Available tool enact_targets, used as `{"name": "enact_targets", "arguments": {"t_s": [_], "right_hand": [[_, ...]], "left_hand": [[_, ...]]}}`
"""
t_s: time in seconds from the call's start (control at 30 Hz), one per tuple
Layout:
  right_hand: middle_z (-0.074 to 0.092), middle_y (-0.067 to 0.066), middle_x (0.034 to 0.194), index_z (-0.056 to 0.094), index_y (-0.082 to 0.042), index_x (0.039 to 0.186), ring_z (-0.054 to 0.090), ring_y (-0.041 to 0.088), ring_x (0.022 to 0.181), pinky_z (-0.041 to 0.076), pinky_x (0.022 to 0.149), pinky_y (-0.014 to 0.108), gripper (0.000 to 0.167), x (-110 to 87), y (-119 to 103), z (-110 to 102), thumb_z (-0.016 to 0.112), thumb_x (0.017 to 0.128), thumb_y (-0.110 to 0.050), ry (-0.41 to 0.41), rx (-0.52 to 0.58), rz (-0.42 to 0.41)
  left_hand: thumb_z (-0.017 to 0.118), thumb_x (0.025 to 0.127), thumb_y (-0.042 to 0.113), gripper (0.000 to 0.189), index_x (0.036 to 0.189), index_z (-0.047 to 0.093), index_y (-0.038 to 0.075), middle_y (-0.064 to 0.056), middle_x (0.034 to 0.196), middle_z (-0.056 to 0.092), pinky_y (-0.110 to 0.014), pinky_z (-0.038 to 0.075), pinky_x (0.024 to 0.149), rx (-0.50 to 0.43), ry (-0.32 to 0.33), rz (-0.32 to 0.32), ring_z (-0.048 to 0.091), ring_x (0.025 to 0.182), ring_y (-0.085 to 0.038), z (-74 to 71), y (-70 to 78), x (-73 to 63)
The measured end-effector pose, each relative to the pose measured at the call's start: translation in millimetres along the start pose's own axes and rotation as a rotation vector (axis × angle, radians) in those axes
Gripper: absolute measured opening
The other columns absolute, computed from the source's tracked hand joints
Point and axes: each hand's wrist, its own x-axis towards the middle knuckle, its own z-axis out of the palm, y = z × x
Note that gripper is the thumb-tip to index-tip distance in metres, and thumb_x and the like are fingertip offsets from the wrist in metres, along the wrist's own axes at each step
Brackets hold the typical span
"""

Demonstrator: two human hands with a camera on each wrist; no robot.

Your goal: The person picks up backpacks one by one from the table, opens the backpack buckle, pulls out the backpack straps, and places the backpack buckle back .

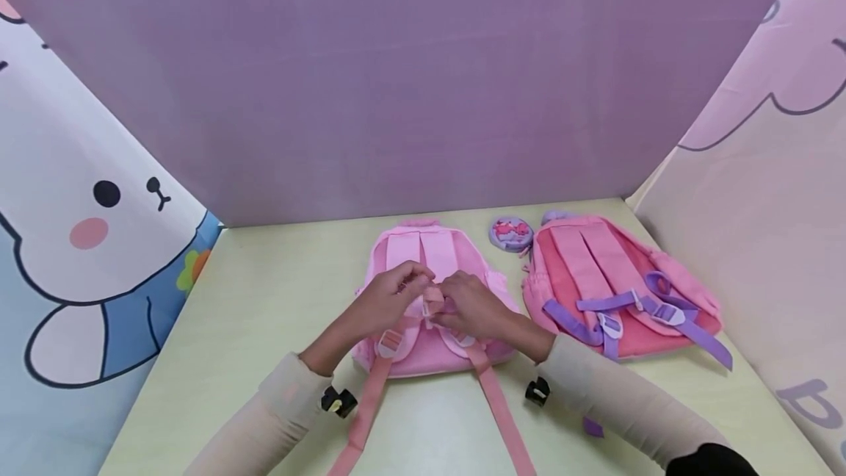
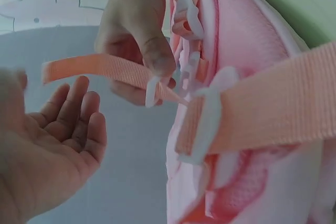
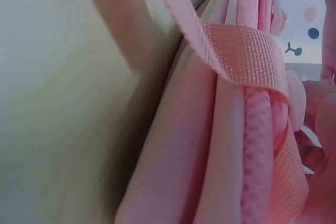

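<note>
A light pink backpack (image 1: 429,362) lies with its shoulder straps facing up. Above its middle, my right hand (image 1: 476,305) pinches a short peach webbing strap (image 2: 123,71) beside a small white plastic slider (image 2: 152,92). The strap's loose end sticks out past those fingers. My left hand (image 1: 395,296) is close by; in the left wrist view its palm faces up, fingers relaxed and apart from the strap end. A wide peach strap through a white buckle (image 2: 206,124) is nearest that camera. In the right wrist view, a peach strap (image 3: 247,56) crosses the bag's padded edge.
To the right lies a second, darker pink backpack (image 1: 615,270) with purple straps (image 1: 703,344). A round purple pouch (image 1: 511,234) is beside it. Two long peach straps (image 1: 499,402) trail toward me over the pale table (image 1: 277,270). A purple wall (image 1: 423,94) stands behind.
</note>
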Motion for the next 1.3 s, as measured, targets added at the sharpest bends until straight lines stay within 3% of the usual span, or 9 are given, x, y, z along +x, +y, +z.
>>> {"name": "enact_targets", "arguments": {"t_s": [0.1,0.2,0.37,0.47,0.63,1.3], "right_hand": [[0.063,-0.007,0.078,0.068,-0.017,0.088,0.056,0.015,0.089,0.045,0.08,0.031,0.022,0.1,1,1,0.083,0.084,-0.033,0.0,-0.014,-0.016],[0.064,-0.006,0.078,0.07,-0.018,0.091,0.056,0.014,0.088,0.044,0.078,0.029,0.021,0.0,2,2,0.083,0.085,-0.033,-0.004,-0.021,-0.024],[0.068,-0.005,0.084,0.072,-0.018,0.098,0.059,0.016,0.091,0.046,0.081,0.031,0.022,-0.9,2,3,0.082,0.086,-0.033,-0.011,-0.03,-0.017],[0.07,-0.005,0.088,0.074,-0.017,0.104,0.06,0.016,0.094,0.048,0.083,0.032,0.025,-1.8,2,4,0.081,0.086,-0.033,-0.011,-0.031,-0.016],[0.071,-0.005,0.091,0.074,-0.017,0.108,0.059,0.015,0.095,0.048,0.084,0.033,0.028,-1.9,3,4,0.081,0.086,-0.033,-0.008,-0.021,-0.018],[0.071,-0.007,0.091,0.073,-0.017,0.104,0.061,0.016,0.097,0.05,0.087,0.034,0.025,-0.8,4,1,0.082,0.085,-0.031,0.007,-0.002,-0.024]], "left_hand": [[0.044,0.11,0.02,0.025,0.118,0.065,0.011,-0.005,0.112,0.07,-0.038,0.055,0.095,0.02,0.041,-0.016,0.065,0.106,-0.018,-2.5,-7.2,-1.2],[0.048,0.105,0.006,0.021,0.115,0.066,0.007,-0.007,0.108,0.07,-0.036,0.056,0.09,0.103,0.049,-0.05,0.065,0.1,-0.018,-3.1,-14.7,-1.7],[0.065,0.095,0.002,0.021,0.115,0.067,0.005,-0.005,0.1,0.067,-0.028,0.054,0.074,0.251,-0.028,-0.133,0.06,0.086,-0.014,2.3,-32.5,-2.7],[0.073,0.09,0.006,0.019,0.108,0.067,0.005,-0.003,0.087,0.061,-0.025,0.05,0.064,0.263,-0.078,-0.122,0.055,0.075,-0.013,8.4,-41.0,-3.1],[0.077,0.088,0.01,0.015,0.094,0.064,0.005,-0.002,0.075,0.051,-0.019,0.04,0.053,0.261,-0.091,-0.073,0.048,0.064,-0.011,15.2,-43.3,-4.3],[0.078,0.089,0.011,0.014,0.093,0.064,0.009,0.002,0.077,0.06,-0.019,0.048,0.057,0.307,-0.047,-0.033,0.053,0.067,-0.008,16.4,-41.1,-2.1]]}}
